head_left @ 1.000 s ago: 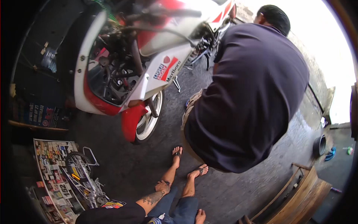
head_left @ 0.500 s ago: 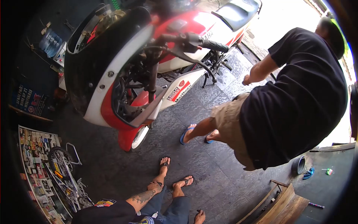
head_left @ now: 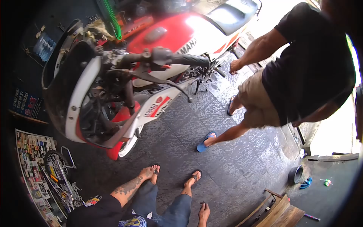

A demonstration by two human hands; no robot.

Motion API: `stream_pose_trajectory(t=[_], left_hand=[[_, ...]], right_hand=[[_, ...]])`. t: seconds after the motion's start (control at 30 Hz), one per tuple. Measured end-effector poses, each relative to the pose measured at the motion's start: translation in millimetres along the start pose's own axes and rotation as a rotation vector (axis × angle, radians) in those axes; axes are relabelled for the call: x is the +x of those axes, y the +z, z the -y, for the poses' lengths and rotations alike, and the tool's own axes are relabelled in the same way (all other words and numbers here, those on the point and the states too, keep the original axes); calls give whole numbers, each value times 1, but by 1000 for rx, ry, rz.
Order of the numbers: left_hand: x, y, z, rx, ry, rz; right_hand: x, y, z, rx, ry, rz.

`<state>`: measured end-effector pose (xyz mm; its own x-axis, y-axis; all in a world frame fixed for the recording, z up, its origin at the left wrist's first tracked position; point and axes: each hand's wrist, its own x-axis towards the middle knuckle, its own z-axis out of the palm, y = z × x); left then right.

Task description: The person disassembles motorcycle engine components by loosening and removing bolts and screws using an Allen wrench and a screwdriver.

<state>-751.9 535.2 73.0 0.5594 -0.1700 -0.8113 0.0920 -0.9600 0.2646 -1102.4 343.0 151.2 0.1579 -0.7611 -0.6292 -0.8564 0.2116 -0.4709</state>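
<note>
My left hand [head_left: 146, 173], at the end of a tattooed forearm, is stretched forward over my left lower leg and overlaps the view of my sandalled foot [head_left: 155, 174]. Its fingers look loosely extended, with nothing visible in them. Low in the view, right of my dark blue shorts [head_left: 176, 210], is my right hand [head_left: 204, 212]. Its fingers are curled, and a small dark thing shows at the fingertips, too small to name. Ahead of me, out of reach of both hands, stands a red and white Yamaha motorcycle [head_left: 166, 36] with a front fairing [head_left: 72, 109].
Another person in a black shirt [head_left: 310, 72] and tan shorts walks at the right. A wooden bench [head_left: 280, 212] and a black bucket [head_left: 295, 174] are at the lower right. A small bicycle [head_left: 60, 170] leans by a sticker-covered board [head_left: 28, 151] at left. A green coiled hose [head_left: 112, 19] hangs behind.
The view has shifted, and the motorcycle now sits further left. The other person has taken a step with legs apart. My left hand has moved up and left in view.
</note>
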Motion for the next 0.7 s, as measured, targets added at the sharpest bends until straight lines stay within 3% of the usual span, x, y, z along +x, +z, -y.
stream_pose_trajectory(t=[0.03,0.1,0.23,0.43,0.57,0.7], left_hand=[[-3,3,-12,-27,36,-39],[-4,11,-31,-123,43,-10],[-10,53,-51,-20,-139,-105],[-10,89,-83,-148,-241,-123],[41,100,-114,-442,-169,-172],[107,50,-195,-678,-16,-316]], right_hand=[[24,-9,10,-18,-62,23],[81,-16,28,-153,-576,-197],[181,-49,115,-154,-498,-32],[294,-60,209,-189,-755,-47],[346,-42,276,-303,-832,-4],[384,10,345,-193,-1008,53]])
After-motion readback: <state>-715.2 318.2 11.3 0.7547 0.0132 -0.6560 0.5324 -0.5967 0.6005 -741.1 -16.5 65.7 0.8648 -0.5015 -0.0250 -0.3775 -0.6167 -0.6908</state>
